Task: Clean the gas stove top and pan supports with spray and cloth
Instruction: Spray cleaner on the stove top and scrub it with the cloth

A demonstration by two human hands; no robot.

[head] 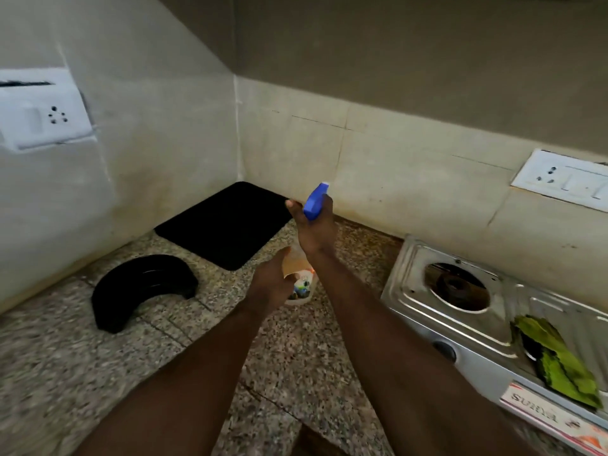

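I observe a spray bottle [304, 286] held above the counter.
The right hand [314, 232] grips its blue head [315, 202]; the left hand [271, 286] holds its body.

Beige tiled walls [394, 153] meet in a corner above a speckled granite counter [82, 373], dimly lit.

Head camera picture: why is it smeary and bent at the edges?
Head view: the wide-angle lens bends lines near the edges; motion blur smears the speckled granite counter and the steel gas stove; dim light leaves the black rectangular mat featureless; the blue-topped spray bottle looks sharper.
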